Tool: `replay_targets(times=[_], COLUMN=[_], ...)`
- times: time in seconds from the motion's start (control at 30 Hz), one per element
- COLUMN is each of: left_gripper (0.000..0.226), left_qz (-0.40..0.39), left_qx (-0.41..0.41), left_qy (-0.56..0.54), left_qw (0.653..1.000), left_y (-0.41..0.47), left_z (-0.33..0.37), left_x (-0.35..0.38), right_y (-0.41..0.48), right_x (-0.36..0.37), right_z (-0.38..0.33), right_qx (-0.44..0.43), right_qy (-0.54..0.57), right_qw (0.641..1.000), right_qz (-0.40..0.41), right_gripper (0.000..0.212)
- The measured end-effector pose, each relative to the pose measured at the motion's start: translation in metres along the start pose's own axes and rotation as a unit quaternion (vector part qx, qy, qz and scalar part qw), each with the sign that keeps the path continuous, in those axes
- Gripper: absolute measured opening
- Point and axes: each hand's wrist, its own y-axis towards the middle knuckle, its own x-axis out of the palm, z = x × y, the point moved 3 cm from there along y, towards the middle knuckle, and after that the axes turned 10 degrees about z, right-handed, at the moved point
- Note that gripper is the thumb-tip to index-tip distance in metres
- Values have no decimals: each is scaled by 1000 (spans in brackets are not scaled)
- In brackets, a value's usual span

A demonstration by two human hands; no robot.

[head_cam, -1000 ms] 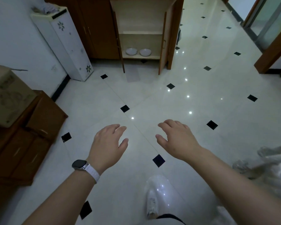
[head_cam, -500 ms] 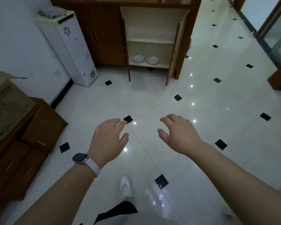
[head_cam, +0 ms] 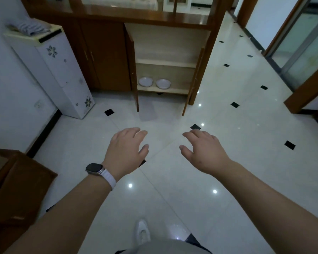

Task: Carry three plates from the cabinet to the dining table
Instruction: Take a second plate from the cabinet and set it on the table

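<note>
A brown wooden cabinet (head_cam: pixel 106 52) stands ahead with both doors of its right compartment swung open. On its bottom shelf sit two white plates side by side, the left plate (head_cam: pixel 145 81) and the right plate (head_cam: pixel 163 83). My left hand (head_cam: pixel 126 151), with a watch on the wrist, and my right hand (head_cam: pixel 203 150) are stretched forward over the floor, palms down, fingers apart, holding nothing. Both hands are well short of the cabinet. No dining table is in view.
A white floor-standing appliance (head_cam: pixel 61 70) with a cloth on top stands left of the cabinet against the wall. A low brown wooden unit (head_cam: pixel 20 187) is at the near left. Glossy white tiled floor (head_cam: pixel 246 143) lies ahead, with a doorway frame (head_cam: pixel 305 88) at right.
The cabinet and plates have come closer and larger in view as I walk toward them. Both hands stay open and held out in front.
</note>
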Motion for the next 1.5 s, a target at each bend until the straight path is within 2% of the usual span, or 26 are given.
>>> replay_targets(times=[0.2, 0.43, 0.67, 0.9, 1.23, 1.5], left_gripper=[48, 47, 46, 46, 42, 42], left_qz=[7, -21, -32, -82, -58, -54], left_qx=[8, 7, 13, 22, 79, 102], left_qy=[-1, -2, 10, 27, 41, 19], left_qw=[1000, 1000, 999, 996, 994, 993], left_y=[66, 132, 233, 363, 503, 591], left_z=[-49, -84, -100, -100, -83, -105], left_x=[4, 36, 91, 152, 191, 238], right_y=[71, 150, 255, 379, 502, 578], right_x=[5, 24, 58, 68, 49, 60], right_z=[-17, -10, 31, 93, 155, 183], right_qx=[7, 21, 25, 25, 24, 45], right_qy=[-1, 2, 18, 26, 18, -16], right_qw=[1000, 1000, 999, 999, 1000, 999], right_qz=[7, 1, -13, -31, -4, -9], right_gripper=[50, 50, 51, 50, 50, 51])
